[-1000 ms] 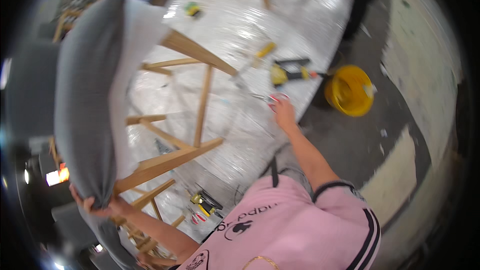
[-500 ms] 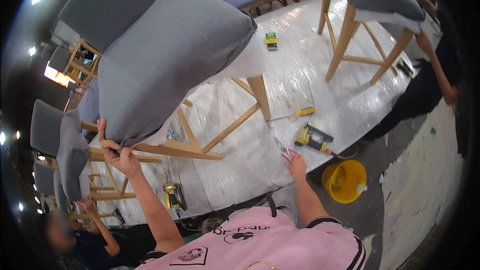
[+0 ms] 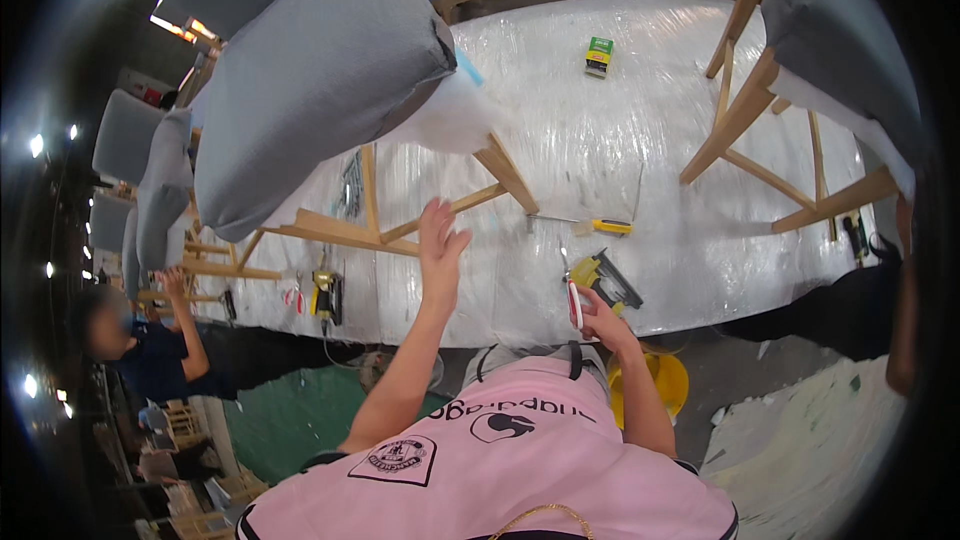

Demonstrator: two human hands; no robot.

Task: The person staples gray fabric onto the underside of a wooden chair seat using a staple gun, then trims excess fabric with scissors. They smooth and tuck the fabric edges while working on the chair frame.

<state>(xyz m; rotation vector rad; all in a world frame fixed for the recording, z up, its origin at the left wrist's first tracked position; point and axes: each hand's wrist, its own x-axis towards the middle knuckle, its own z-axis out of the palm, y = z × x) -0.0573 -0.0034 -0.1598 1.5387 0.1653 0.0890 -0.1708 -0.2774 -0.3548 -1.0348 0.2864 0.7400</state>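
My right hand (image 3: 602, 322) is closed round the red-and-white handles of scissors (image 3: 574, 302), whose blades point away from me. Right beside it lies a yellow-and-black staple gun (image 3: 600, 275), partly behind the hand. My left hand (image 3: 441, 248) is raised with fingers stretched out and nothing in it, close to the wooden legs of a chair. That chair's grey upholstered seat (image 3: 320, 85) is at the upper left, with white lining hanging beneath its edge near a wooden leg (image 3: 508, 172). Beyond the staple gun lies a screwdriver (image 3: 608, 227) with a yellow handle.
A plastic-covered table (image 3: 560, 140) carries the chairs, a green-and-yellow box (image 3: 598, 57) and another staple gun (image 3: 326, 295). A second grey chair (image 3: 835, 50) stands at right. A yellow bucket (image 3: 668, 385) is below the table edge. A co-worker (image 3: 150, 355) is at left.
My left hand has let go of the seat's near corner and moved right, its fingers now spread. My right hand has drawn slightly nearer to me with the scissors, whose blades now point straighter away.
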